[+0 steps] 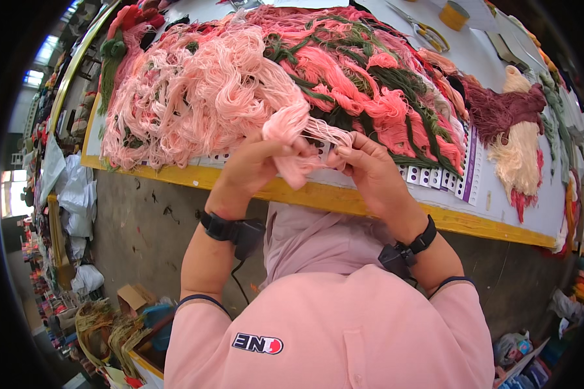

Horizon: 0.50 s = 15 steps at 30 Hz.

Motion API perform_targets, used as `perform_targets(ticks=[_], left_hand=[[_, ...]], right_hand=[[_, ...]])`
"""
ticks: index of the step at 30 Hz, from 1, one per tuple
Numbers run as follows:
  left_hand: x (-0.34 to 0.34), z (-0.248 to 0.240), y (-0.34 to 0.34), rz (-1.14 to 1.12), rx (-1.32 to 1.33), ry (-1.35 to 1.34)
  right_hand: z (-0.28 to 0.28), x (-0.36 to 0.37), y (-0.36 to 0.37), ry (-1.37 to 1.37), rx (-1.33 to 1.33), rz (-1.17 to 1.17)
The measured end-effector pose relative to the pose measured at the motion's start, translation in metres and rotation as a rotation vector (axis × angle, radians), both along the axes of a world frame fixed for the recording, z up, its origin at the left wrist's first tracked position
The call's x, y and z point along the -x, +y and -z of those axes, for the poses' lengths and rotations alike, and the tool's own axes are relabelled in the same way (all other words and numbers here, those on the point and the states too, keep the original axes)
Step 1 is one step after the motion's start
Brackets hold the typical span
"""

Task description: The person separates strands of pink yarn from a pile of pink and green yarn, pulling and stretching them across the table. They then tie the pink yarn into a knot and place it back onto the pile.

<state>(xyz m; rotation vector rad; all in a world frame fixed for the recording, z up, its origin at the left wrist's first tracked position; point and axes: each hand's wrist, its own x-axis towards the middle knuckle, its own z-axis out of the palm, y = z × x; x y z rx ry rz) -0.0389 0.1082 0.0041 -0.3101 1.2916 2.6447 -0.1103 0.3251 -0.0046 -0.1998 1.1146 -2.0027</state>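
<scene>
Between my hands, just over the table's front edge, a light pink skein of thread [291,133] is stretched. My left hand [256,159] is closed round its thicker bundled part, and a loose tail hangs below the fingers. On the other side my right hand [370,165] pinches the thinner end of the strands between thumb and fingers. Behind them a broad heap of pale pink thread [194,91] covers the left of the table. Coral pink thread [350,84] and dark green thread [409,84] lie mixed to its right, over white cards with punched holes [428,175].
The white table [499,207] has a yellow front edge [461,223]. Scissors [428,34] and a yellow tape roll [454,15] lie at the back. Maroon thread [503,107] and cream thread [518,155] rest at the right. A cardboard box [135,297] stands on the floor.
</scene>
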Motion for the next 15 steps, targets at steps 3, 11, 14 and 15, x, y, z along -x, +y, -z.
perform_targets(ticks=[3, 11, 14, 15], left_hand=[[-0.007, -0.014, -0.024, -0.161, -0.366, 0.270], [0.001, -0.030, -0.186, -0.470, -0.709, 0.400], [-0.005, -0.011, -0.265, -0.636, -0.555, 0.382], [-0.009, -0.006, -0.294, -0.718, -0.479, 0.371]], right_hand=[[-0.017, 0.007, 0.016, 0.282, -0.303, -0.137], [-0.043, 0.031, 0.086, 0.650, -0.181, 0.131], [-0.058, 0.048, 0.101, 0.264, 0.413, 0.329], [-0.055, 0.057, 0.117, 0.152, 0.619, 0.336]])
